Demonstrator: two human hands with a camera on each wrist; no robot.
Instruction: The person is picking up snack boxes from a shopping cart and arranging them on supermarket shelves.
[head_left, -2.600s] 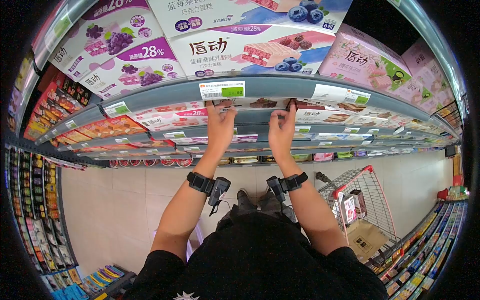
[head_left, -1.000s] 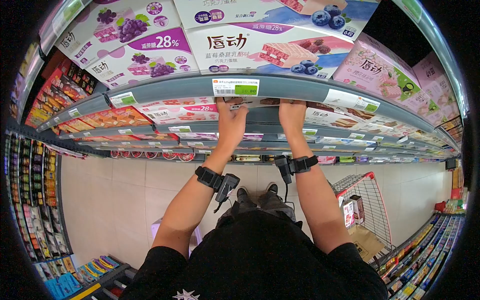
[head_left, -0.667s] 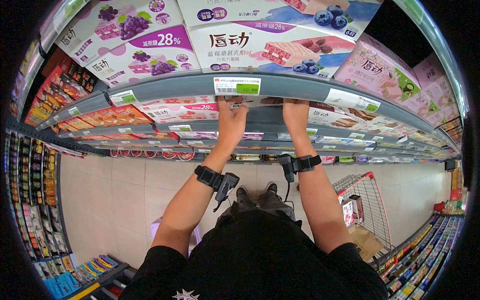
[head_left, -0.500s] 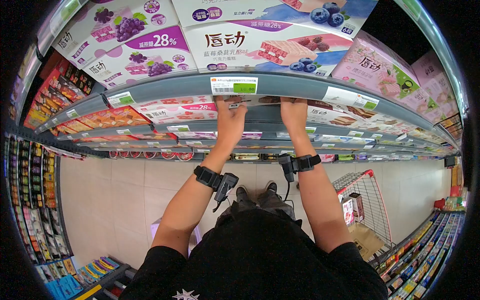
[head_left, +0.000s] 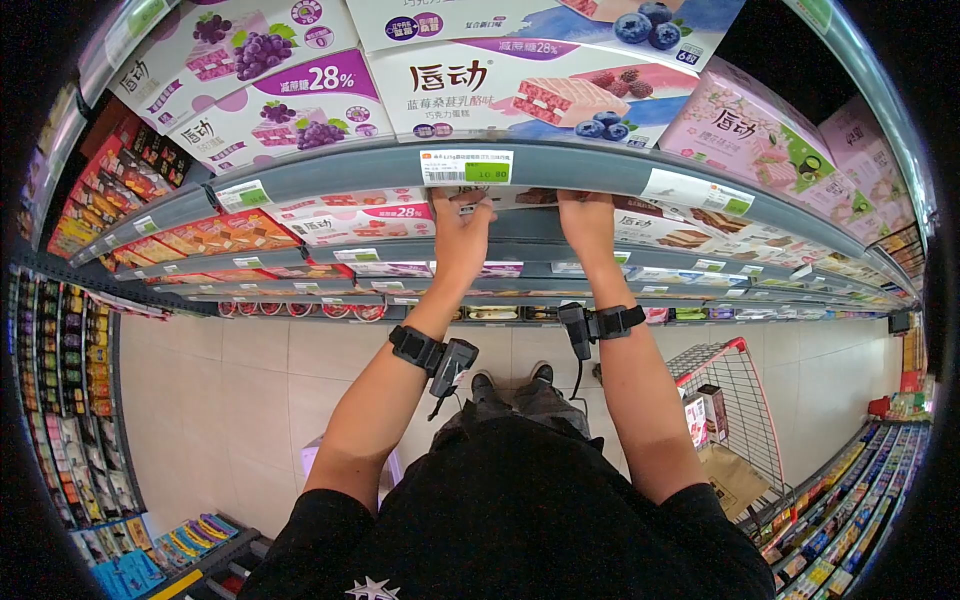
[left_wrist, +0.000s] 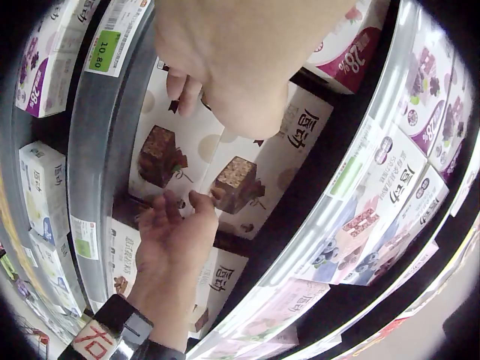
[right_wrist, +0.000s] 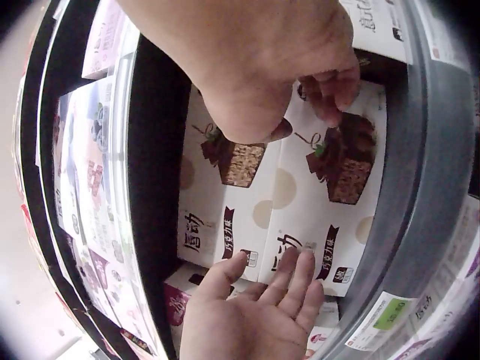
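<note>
Grip: white cake box (right_wrist: 300, 202) is touched by left hand (right_wrist: 255, 315) and right hand (left_wrist: 176, 232), fingers straight.
Hidden: fingertips (head_left: 470, 205) are covered by shelf edge (head_left: 560, 170) in head view.

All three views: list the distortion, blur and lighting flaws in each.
Head view: strong fisheye, the shelf edge bows, corners black. Left wrist view: the left hand looms close, soft and overexposed. Right wrist view: the right hand is blurred, while the white chocolate cake boxes stay sharp.
</note>
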